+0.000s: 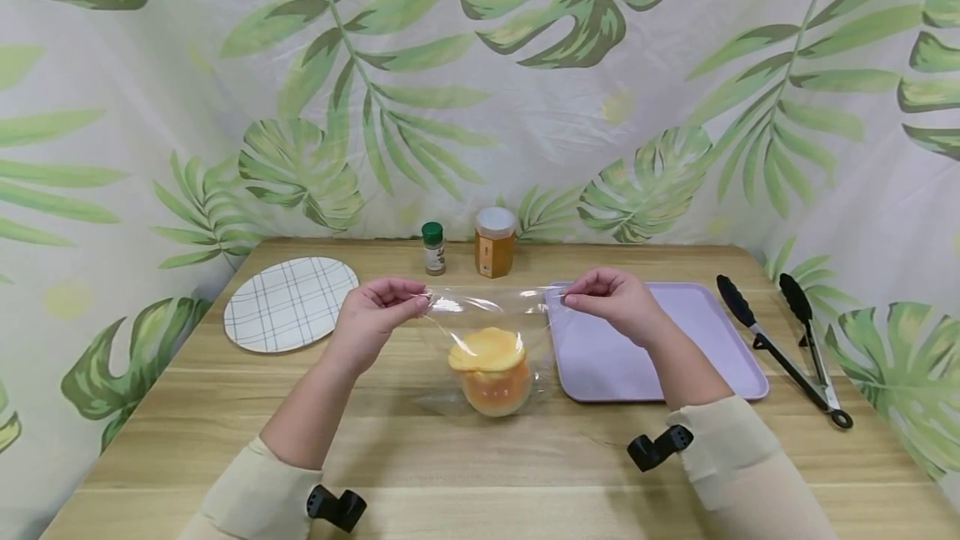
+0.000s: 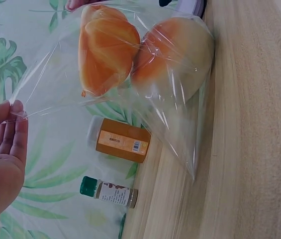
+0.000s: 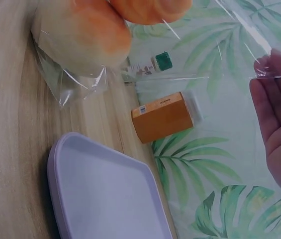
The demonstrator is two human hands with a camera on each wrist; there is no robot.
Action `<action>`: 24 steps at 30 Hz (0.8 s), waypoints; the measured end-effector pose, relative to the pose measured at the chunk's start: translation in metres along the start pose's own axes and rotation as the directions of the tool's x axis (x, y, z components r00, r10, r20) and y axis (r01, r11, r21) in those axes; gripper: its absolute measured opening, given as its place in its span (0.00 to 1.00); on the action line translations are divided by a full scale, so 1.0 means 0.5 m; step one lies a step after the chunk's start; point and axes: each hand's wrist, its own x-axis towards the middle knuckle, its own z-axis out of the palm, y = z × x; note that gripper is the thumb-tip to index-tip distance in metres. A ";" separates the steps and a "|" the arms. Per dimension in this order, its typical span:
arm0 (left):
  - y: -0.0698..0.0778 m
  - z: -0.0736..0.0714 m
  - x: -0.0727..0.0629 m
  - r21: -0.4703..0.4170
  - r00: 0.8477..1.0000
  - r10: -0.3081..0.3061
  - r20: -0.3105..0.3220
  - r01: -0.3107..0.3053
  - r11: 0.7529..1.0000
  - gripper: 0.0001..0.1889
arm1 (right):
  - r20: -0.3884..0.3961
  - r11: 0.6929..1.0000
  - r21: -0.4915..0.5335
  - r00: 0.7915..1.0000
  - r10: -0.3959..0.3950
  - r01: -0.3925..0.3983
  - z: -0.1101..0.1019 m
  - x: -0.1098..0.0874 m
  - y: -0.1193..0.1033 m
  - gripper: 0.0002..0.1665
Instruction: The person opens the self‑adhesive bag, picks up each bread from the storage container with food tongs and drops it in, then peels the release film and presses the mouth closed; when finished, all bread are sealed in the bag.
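Note:
A clear plastic bag [image 1: 487,300] is stretched between the two hands, its top edge spread wide. My left hand [image 1: 378,315] pinches one top corner between thumb and fingers, and my right hand [image 1: 615,307] pinches the opposite corner. Inside the bag sit two bread pieces, one above the other: a flatter golden-orange bread [image 2: 108,50] on top and a round bun [image 2: 180,59] below, orange fading to cream. The bag's bottom hangs low over the wooden table [image 1: 450,490], and its lower corner [image 2: 190,167] droops to a point in the left wrist view.
To the right lies a lilac tray [image 1: 622,357], with black-tipped tongs [image 1: 787,365] beyond it. A checked oval plate [image 1: 288,307] rests at the left. Near the back edge stand a green-capped spice bottle [image 1: 433,250] and a honey-coloured jar [image 1: 495,244].

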 end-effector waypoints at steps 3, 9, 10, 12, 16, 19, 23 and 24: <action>-0.001 0.000 0.000 0.017 1.000 0.011 -0.005 -0.011 1.000 0.09 | -0.071 0.999 -0.044 0.997 0.029 -0.032 0.007 0.003 0.000 0.14; -0.006 0.003 -0.002 0.031 0.999 0.032 -0.034 -0.031 0.999 0.15 | -0.113 0.999 -0.045 0.994 -0.013 0.008 0.017 0.003 0.007 0.17; -0.008 0.005 -0.003 0.007 0.998 0.039 -0.039 -0.039 0.999 0.16 | -0.111 0.999 -0.040 0.994 -0.022 0.017 0.016 0.001 0.008 0.16; -0.014 0.012 -0.005 -0.084 0.997 0.067 -0.035 -0.070 0.994 0.18 | -0.108 0.999 -0.026 0.993 -0.040 0.038 0.016 -0.001 0.009 0.15; -0.038 0.028 -0.004 -0.320 0.995 0.085 0.045 -0.066 0.945 0.22 | -0.099 0.997 -0.004 0.993 -0.072 0.072 0.015 -0.003 0.012 0.15; -0.054 0.039 0.000 -0.321 0.997 0.016 0.077 0.010 0.947 0.16 | -0.101 0.998 0.010 0.993 -0.064 0.066 0.016 -0.001 0.014 0.18; -0.059 0.050 0.007 -0.211 0.996 -0.079 0.039 0.086 0.974 0.07 | -0.102 0.999 0.028 0.994 -0.029 0.032 0.015 -0.001 0.013 0.25; -0.058 0.053 0.008 -0.199 0.995 -0.091 0.031 0.096 0.975 0.08 | -0.096 0.999 0.031 0.995 -0.022 0.025 0.013 -0.001 0.012 0.26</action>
